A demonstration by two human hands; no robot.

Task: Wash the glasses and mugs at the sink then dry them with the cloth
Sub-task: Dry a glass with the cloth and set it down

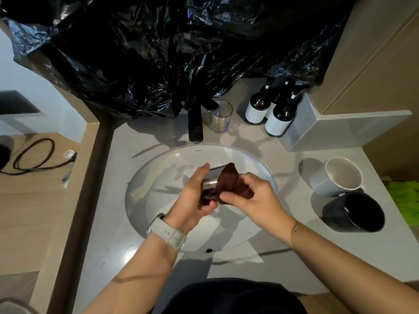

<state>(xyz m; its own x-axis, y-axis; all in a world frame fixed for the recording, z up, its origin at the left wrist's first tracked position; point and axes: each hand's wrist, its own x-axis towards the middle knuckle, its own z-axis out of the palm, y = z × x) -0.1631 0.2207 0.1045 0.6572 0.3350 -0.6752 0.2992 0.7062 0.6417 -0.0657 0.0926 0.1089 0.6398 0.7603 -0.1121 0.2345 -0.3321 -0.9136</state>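
Over the white oval sink (158, 164) my left hand (195, 196) grips a clear glass (212, 180) lying on its side. My right hand (251, 198) pinches a dark brown cloth (231, 180) that is pushed against and into the glass. A second clear glass (221, 116) stands upright on the counter beside the black tap (195, 123). On the counter to the right lie a grey mug (335, 177) and a black mug (356, 211), both tipped on their sides with their openings toward me.
Three dark pump bottles (269, 109) with white labels stand at the back right against a grey ledge. A black plastic sheet (170, 48) covers the wall above the tap. Something green (405, 198) lies at the far right edge. A black cable (34, 157) lies on the wooden surface to the left.
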